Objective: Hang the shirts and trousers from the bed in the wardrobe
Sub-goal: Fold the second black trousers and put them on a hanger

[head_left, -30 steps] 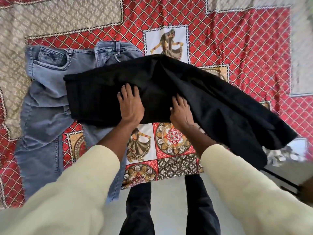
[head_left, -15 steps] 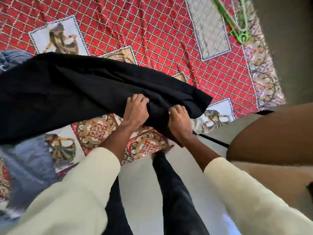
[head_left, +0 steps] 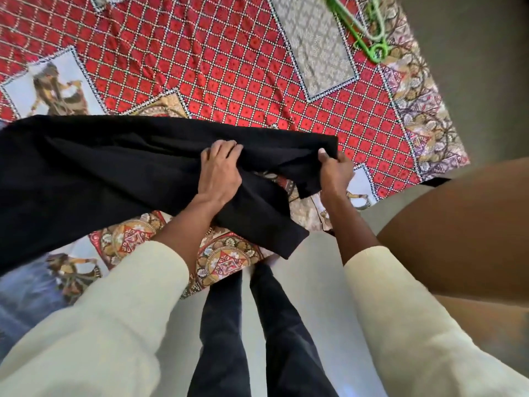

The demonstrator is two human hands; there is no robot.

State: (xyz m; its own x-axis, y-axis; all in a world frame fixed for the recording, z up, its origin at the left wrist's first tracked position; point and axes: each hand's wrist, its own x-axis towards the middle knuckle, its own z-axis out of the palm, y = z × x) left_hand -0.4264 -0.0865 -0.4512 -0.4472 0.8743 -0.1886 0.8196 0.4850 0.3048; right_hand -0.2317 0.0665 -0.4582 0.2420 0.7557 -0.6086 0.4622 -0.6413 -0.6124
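Both hands grip the black garment (head_left: 120, 173) above the bed (head_left: 217, 67): left hand (head_left: 219, 173) bunches a fold near the middle, right hand (head_left: 335, 170) pinches the end edge w/ thumb on top, hands apart w/ cloth slack between them. Only 1 view, head cam. Garment trails off toward 9 o'clock from the left hand, lifted partly off the bedspread; a loose flap hangs down at 5 o'clock of that hand, over the bed edge. Green hangers (head_left: 369, 30) lie well apart, approx 1 o'clock from the right hand, at the far corner. Risk, imo: the thin pinch slips under the cloth's weight and the end drops to the floor, or the dangling flap drags & creases.
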